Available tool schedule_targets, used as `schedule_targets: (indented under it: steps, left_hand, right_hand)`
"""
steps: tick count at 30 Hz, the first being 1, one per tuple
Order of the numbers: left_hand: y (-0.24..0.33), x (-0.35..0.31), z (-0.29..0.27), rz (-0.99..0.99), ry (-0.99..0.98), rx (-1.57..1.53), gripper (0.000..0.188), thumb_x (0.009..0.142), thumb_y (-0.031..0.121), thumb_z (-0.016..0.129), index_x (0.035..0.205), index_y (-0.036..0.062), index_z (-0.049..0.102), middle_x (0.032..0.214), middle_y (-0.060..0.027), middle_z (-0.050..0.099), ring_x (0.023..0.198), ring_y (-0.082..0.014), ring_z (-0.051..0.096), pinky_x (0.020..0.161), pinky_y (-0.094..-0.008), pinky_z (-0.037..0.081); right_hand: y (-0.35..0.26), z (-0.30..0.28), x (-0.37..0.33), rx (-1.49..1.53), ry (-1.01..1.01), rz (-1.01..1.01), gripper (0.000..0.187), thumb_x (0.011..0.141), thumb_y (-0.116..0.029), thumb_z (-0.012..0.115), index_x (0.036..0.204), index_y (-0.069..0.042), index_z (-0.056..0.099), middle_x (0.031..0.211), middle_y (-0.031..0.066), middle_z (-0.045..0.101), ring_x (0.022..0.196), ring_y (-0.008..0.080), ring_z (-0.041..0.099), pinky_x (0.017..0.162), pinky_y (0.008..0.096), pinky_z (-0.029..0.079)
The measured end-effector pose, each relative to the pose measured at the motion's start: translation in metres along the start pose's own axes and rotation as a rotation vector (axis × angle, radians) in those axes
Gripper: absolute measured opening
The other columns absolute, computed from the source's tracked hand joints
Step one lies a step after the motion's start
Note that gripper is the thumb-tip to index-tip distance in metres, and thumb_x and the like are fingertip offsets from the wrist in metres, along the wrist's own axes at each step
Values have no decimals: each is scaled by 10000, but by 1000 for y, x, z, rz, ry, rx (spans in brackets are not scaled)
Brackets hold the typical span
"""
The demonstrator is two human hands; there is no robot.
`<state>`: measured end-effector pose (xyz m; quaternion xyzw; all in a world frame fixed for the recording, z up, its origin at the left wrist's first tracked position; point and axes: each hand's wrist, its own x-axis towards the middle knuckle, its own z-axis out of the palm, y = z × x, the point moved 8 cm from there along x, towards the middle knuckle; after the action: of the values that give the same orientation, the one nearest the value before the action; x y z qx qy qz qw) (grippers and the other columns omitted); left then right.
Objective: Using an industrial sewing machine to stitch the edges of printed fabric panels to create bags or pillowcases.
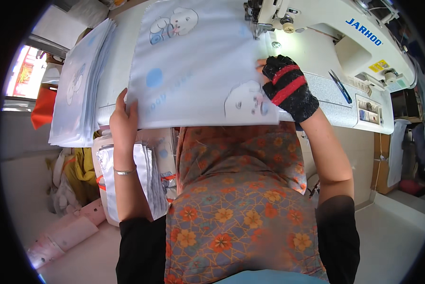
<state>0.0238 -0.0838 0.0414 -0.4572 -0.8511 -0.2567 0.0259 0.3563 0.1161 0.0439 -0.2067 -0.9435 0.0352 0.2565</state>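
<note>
A pale blue-white printed fabric panel (pixel 198 61) with cartoon animal drawings lies across the sewing table, its near edge at the table's front. My left hand (pixel 124 116), bare with a bracelet at the wrist, grips the panel's lower left edge between thumb and fingers. My right hand (pixel 290 87) wears a black fingerless glove with red stripes. Its fingers are curled onto the panel's right edge, the tips partly hidden by the glove. Just beyond it stands the needle and presser foot area (pixel 259 29) of a white sewing machine (pixel 326 19), beside the panel's far right corner.
Thread snips (pixel 340 87) lie right of my gloved hand, near a small bobbin compartment (pixel 368 111). A stack of similar printed panels (pixel 77 90) hangs over the table's left side. Below my left forearm sits a pile of white fabric pieces (pixel 146 175). A pink roll (pixel 65 234) lies lower left.
</note>
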Motion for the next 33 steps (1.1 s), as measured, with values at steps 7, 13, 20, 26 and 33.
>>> schedule_targets:
  steps: [7, 13, 20, 26, 33]
  left_hand:
    - [13, 47, 16, 99, 3, 94, 404, 913, 159, 623, 1303, 76, 560, 617, -158, 558, 550, -306, 575, 572, -398, 465]
    - [19, 86, 32, 142, 15, 114, 386, 918, 175, 611, 1294, 96, 570, 670, -178, 618, 618, -331, 635, 603, -417, 489]
    - [17, 142, 59, 189, 47, 216, 358, 951, 263, 564, 1288, 144, 575, 795, -196, 681, 766, -375, 670, 693, -457, 517]
    - [17, 174, 74, 201, 78, 255, 360, 941, 298, 560, 1275, 167, 587, 845, -187, 702, 815, -376, 678, 736, -462, 528]
    - [12, 155, 64, 160, 84, 207, 330, 931, 281, 571, 1213, 124, 635, 865, -202, 700, 824, -375, 679, 740, -441, 530]
  right_hand:
    - [4, 4, 0, 93, -2, 56, 197, 808, -160, 617, 962, -43, 657, 1091, 139, 657, 979, 363, 606, 899, 445, 469]
    - [-5, -1, -1, 16, 46, -11, 200, 822, -166, 621, 967, -39, 675, 1087, 144, 665, 993, 355, 609, 910, 455, 470]
    - [-1, 5, 8, -4, 26, -7, 369, 809, -126, 665, 1158, -18, 611, 1215, 160, 617, 1082, 363, 593, 961, 449, 465]
    - [14, 18, 17, -20, -1, 43, 452, 803, -181, 688, 1220, -45, 581, 1305, 167, 566, 1212, 373, 531, 1048, 459, 417]
    - [16, 11, 15, -25, 50, 58, 392, 801, -174, 691, 1166, -53, 617, 1253, 169, 598, 1159, 373, 563, 1011, 454, 448]
